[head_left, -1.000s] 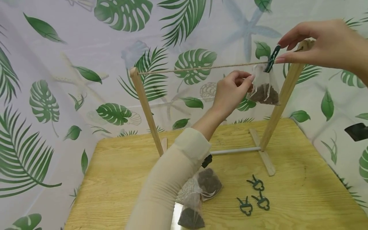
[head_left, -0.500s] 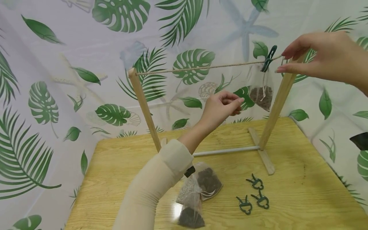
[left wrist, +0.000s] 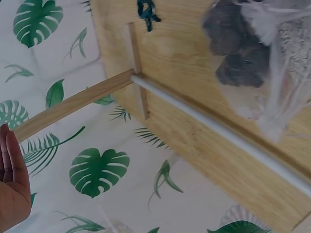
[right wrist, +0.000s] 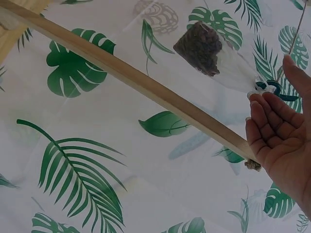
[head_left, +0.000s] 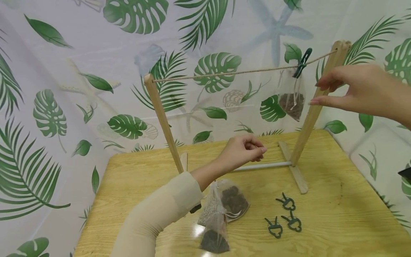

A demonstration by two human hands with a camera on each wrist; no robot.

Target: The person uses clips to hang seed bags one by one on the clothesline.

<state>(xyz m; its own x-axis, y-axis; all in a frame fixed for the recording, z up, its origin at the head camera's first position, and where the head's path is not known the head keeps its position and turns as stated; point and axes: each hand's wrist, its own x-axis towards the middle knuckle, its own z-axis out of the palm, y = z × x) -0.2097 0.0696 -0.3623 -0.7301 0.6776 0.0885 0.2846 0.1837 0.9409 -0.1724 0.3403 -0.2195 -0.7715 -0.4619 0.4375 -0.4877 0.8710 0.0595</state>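
Observation:
A sheer drawstring bag [head_left: 291, 103] with dark brown contents hangs from a twine line [head_left: 237, 74], held there by a dark green clip [head_left: 302, 63] near the line's right end. My right hand [head_left: 359, 87] is beside the right wooden post [head_left: 309, 130], thumb and fingers apart and holding nothing. Lower down, my left hand [head_left: 242, 152] hovers in front of the frame with loosely curled fingers and nothing in them. Below it on the table lie a sheer bag of dark lumps [head_left: 233, 201], one with pale grains [head_left: 208, 210] and one with blackish contents [head_left: 214, 242].
Three more green clips [head_left: 293, 223] lie together on the wooden table [head_left: 346, 221], right of the bags. Between the feet of the frame runs a white rod [head_left: 266, 166]. A leaf-patterned cloth [head_left: 106, 46] hangs behind and at the sides.
Both hands have let go: the right released the clip and moved down, while the left left the bag's side and dropped toward the table. The bag now hangs from the line by the clip.

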